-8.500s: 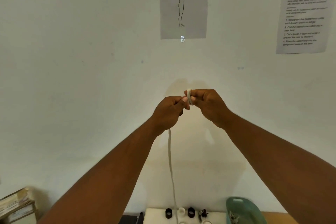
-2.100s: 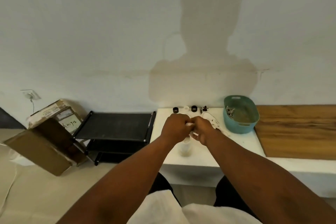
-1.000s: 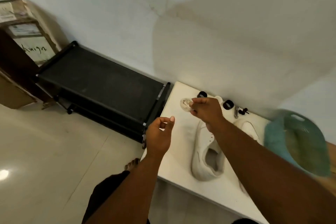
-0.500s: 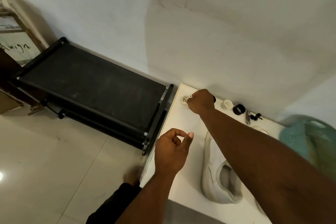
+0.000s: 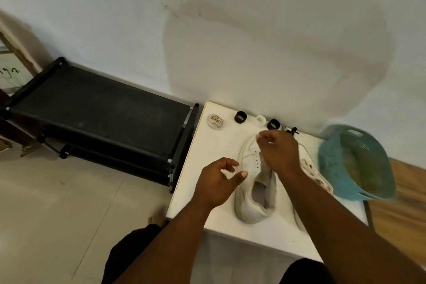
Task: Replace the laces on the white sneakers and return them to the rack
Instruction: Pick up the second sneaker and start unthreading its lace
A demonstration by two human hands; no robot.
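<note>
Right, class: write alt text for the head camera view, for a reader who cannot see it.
Seen from above, a person's two hands, the left hand and the right hand, hover over an unlaced white sneaker on a white table. A coiled lace lies at the table's far corner, a teal basket stands to the right, and a black rack stands to the left.

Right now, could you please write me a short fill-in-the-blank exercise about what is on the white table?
1. The coiled lace lies near the table's back ____ corner.
2. The white sneaker lies between the left hand and the ____ hand.
3. The basket by the wall is ____ in colour.
4. The black rack stands to the ____ of the white table.

Missing words: left; right; teal; left
</note>
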